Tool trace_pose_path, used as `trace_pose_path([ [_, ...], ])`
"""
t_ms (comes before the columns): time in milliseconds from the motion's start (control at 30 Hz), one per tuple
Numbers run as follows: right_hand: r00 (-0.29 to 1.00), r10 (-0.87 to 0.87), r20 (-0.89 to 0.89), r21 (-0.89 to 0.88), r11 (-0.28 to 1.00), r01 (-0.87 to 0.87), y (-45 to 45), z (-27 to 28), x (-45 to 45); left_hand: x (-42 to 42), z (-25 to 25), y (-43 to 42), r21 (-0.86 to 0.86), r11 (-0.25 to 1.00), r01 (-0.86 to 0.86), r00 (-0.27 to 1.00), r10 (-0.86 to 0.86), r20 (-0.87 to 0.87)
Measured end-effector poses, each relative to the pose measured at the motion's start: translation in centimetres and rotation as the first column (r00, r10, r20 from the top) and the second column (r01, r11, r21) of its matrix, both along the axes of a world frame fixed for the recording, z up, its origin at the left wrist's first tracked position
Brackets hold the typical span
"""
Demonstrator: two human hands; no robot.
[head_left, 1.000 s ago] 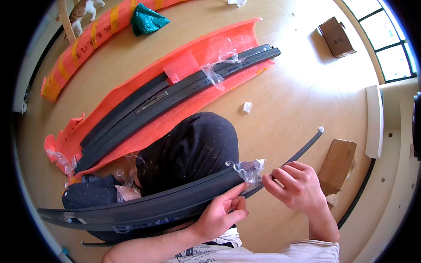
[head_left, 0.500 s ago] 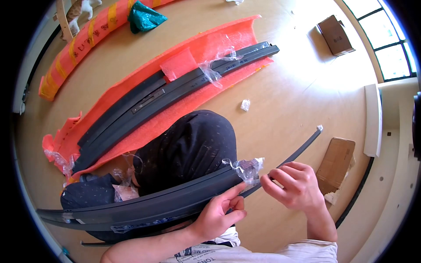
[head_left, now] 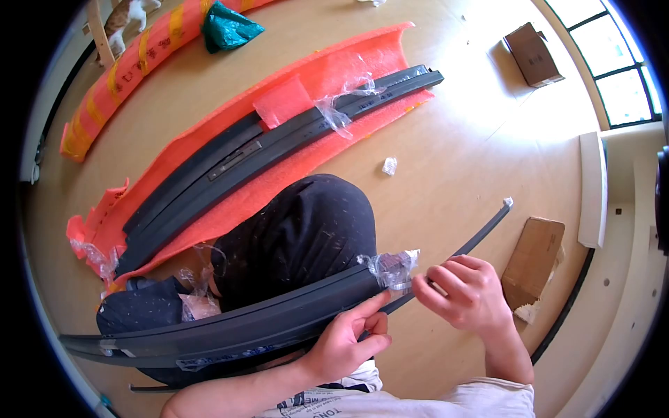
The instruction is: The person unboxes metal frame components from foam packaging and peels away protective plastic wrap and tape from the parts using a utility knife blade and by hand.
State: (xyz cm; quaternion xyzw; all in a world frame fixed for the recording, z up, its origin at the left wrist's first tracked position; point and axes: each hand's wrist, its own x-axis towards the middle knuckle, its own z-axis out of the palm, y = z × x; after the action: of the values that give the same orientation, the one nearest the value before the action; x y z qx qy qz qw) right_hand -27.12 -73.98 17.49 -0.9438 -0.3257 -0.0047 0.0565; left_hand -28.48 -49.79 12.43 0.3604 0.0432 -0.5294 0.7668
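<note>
Rail (head_left: 244,326), dark, against left hand (head_left: 352,341)

I could make out "TON" and "ME" on my light shirt (head_left: 425,403). The handwriting on the orange roll (head_left: 129,66) and dark profile (head_left: 230,341), and print on the cardboard box (head_left: 531,52), was too unclear.

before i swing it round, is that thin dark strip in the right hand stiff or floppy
The thin dark strip is probably fairly stiff, as it runs well past the right hand without a visible kink. Being so narrow for its length, it may whip or twist somewhat.
</note>
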Motion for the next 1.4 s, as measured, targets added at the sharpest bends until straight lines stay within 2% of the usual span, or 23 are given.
trace_pose_path([
  [167,0.998,-0.06,-0.002,0.016,0.998,0.06,-0.8,-0.1,-0.4,0.1,0.3,0.0,0.016,0.999,0.03,0.999,-0.03,0.026],
  [233,1.0,-0.016,0.012,0.075,0.997,0.015,0.0,-0.2,-0.3,-0.2,0.2,-0.1,0.013,1.0,0.012,1.0,-0.012,0.005],
  [300,1.0,-0.017,0.015,0.049,0.999,0.016,0.0,-0.4,-0.4,-0.2,0.2,-0.1,0.014,1.0,-0.013,1.0,0.013,-0.01],
  [433,0.994,-0.111,-0.02,-0.038,0.993,0.111,-1.4,-0.1,-0.8,0.5,0.1,0.0,-0.012,0.997,0.071,0.996,-0.071,0.053],
  [500,0.985,-0.17,0.008,0.084,0.982,0.169,-2.2,-0.6,-1.2,0.7,0.1,-0.2,-0.023,0.993,0.117,0.988,-0.114,0.1],
  [567,0.98,-0.195,-0.048,0.169,0.965,0.2,-2.0,-0.7,-1.5,0.8,0.7,-0.3,-0.014,0.999,0.047,0.999,-0.047,-0.005],
  [633,0.895,-0.388,-0.219,0.438,0.781,0.445,-0.8,-2.1,-2.0,0.5,1.2,-0.3,0.013,0.999,0.039,0.999,-0.039,0.035],
  [667,0.841,-0.443,-0.311,0.477,0.693,0.541,-0.1,-2.6,-2.3,0.4,1.6,-0.3,0.04,0.999,0.024,0.997,-0.026,0.072],
  [700,0.841,-0.444,-0.31,0.479,0.691,0.542,0.6,-3.1,-2.8,0.4,1.9,-0.2,0.041,0.999,0.026,0.997,-0.029,0.074],
  [767,0.679,-0.481,-0.554,0.605,0.327,0.726,1.7,-4.1,-4.1,0.5,2.4,0.0,0.128,0.99,0.059,0.974,-0.085,0.209],
  [800,0.624,-0.445,-0.643,0.601,0.212,0.77,2.0,-4.4,-4.8,0.5,2.5,-0.2,0.143,0.989,0.028,0.977,-0.057,0.205],
  [833,0.622,-0.446,-0.643,0.6,0.212,0.772,2.2,-4.3,-5.2,0.6,2.7,-0.5,0.142,0.989,0.03,0.977,-0.058,0.204],
  [900,0.596,-0.495,-0.632,0.598,0.177,0.781,2.8,-4.1,-5.6,1.2,3.4,-1.3,0.322,0.947,0.023,0.945,-0.125,0.301],
  [933,0.596,-0.498,-0.629,0.599,0.178,0.781,2.9,-4.1,-5.8,2.1,3.9,-1.6,0.318,0.948,0.024,0.945,-0.125,0.303],
  [967,0.6,-0.503,-0.622,0.611,0.167,0.774,3.0,-4.2,-5.9,3.2,4.3,-1.8,0.513,0.857,0.047,0.741,-0.374,0.557],
  [1000,0.605,-0.503,-0.617,0.623,0.156,0.766,3.1,-4.3,-6.1,3.9,4.6,-1.9,0.681,0.732,-0.019,0.428,-0.61,0.667],
  [1033,0.611,-0.496,-0.617,0.628,0.157,0.762,3.2,-4.5,-6.3,4.0,4.5,-1.9,0.685,0.728,-0.027,0.428,-0.611,0.666],
  [1100,0.631,-0.536,-0.561,0.613,0.243,0.752,3.2,-5.0,-6.6,4.3,4.1,-1.9,0.682,0.69,-0.24,0.221,-0.646,0.731],
  [1167,0.647,-0.522,-0.556,0.628,0.246,0.739,3.5,-5.4,-6.8,4.1,4.0,-1.9,0.689,0.676,-0.261,0.212,-0.656,0.724],
  [1233,0.655,-0.514,-0.554,0.633,0.25,0.732,3.9,-5.4,-6.9,3.4,3.4,-2.0,0.604,0.679,-0.418,0.139,-0.609,0.781],
  [1267,0.675,-0.483,-0.558,0.648,0.255,0.718,4.2,-5.1,-6.8,3.3,3.4,-1.9,0.607,0.677,-0.416,0.141,-0.612,0.778],
  [1333,0.74,-0.416,-0.529,0.704,0.273,0.656,4.8,-5.5,-6.4,3.3,3.5,-1.5,0.637,0.6,-0.484,0.065,-0.702,0.71],
  [1400,0.754,-0.376,-0.539,0.698,0.301,0.65,4.7,-5.0,-6.0,3.2,2.9,-1.3,0.621,0.601,-0.504,0.04,-0.702,0.711],
])
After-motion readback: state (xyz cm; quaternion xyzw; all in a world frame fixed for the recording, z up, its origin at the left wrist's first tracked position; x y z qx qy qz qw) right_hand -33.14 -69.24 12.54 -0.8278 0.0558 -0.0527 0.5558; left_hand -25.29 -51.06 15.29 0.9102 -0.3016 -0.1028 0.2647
